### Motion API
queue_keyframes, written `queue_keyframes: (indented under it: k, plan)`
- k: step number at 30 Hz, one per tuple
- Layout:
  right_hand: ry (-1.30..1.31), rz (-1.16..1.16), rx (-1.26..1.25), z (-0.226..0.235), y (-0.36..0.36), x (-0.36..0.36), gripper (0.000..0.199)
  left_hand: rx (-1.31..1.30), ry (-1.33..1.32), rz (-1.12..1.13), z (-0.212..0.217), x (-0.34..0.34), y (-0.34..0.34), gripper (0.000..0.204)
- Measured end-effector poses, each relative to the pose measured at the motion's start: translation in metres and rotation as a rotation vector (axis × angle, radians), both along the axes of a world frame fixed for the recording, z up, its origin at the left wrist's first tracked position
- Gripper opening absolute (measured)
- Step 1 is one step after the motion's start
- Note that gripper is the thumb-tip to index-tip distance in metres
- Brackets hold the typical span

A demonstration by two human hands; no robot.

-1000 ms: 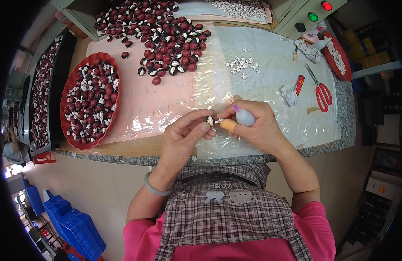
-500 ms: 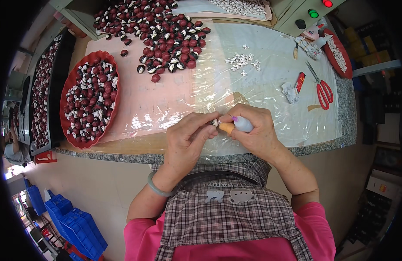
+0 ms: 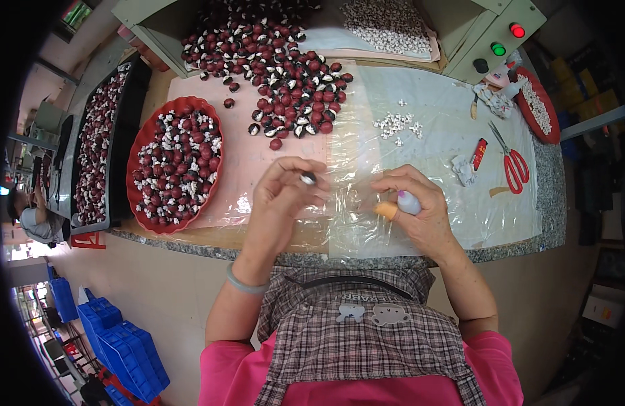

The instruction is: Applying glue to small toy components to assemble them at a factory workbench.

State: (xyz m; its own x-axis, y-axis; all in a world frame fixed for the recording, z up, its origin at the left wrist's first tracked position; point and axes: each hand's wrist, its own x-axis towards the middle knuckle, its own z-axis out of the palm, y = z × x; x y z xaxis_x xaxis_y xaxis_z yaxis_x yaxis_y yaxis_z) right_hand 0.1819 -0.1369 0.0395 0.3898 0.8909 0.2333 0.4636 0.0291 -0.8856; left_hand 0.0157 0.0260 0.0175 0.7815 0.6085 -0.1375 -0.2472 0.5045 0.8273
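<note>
A small black-and-white ball (image 3: 307, 178) sits between the thumb and fingers of my left hand (image 3: 280, 196), which is raised above the clear plastic sheet. My right hand (image 3: 420, 213) is closed round a small pale squeeze bottle (image 3: 408, 202) with a purple tip. An orange finger cot (image 3: 386, 210) covers a digit of that hand. Beyond the hands spreads a pile of dark-red, black and white balls (image 3: 299, 95). Several small white pieces (image 3: 398, 125) lie on the sheet ahead of my right hand.
At left stand a red scalloped tray (image 3: 132, 172) of red balls with white pieces and a long black tray (image 3: 114, 203). Red-handled scissors (image 3: 515, 169), a red tube-like item (image 3: 479, 154) and a red dish (image 3: 552, 128) are at right. A green-grey metal cabinet (image 3: 461, 54) stands behind.
My hands have moved apart from where they met; the ball has gone left with my left hand, and the bottle has gone right with my right. The whole view has shifted slightly.
</note>
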Motion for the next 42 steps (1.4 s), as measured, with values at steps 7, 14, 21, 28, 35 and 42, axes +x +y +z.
queue_keyframes:
  k: [7,14,21,28,35,42]
  plan:
    - [0.146,-0.062,-0.099,-0.006,-0.013,0.002,0.022,1.429,0.47,0.305,0.006,0.035,0.051,0.017]
    - [0.162,-0.082,-0.121,-0.008,-0.025,0.002,0.022,1.752,0.639,0.243,-0.007,0.046,0.052,0.016]
    - [0.284,-0.094,-0.204,-0.005,-0.032,0.0,0.023,1.287,0.488,0.192,0.01,0.026,0.033,0.026]
    - [0.732,-0.09,-0.127,-0.004,-0.032,0.002,0.032,-0.437,-0.113,-0.158,-0.007,0.002,0.005,0.031]
    - [0.729,0.005,-0.037,-0.017,-0.027,0.008,0.033,-0.534,-0.143,-0.23,-0.008,0.006,-0.019,0.031]
    - [0.823,-0.117,0.055,-0.009,-0.028,0.009,0.025,-0.367,-0.037,-0.228,0.001,0.003,-0.027,0.031]
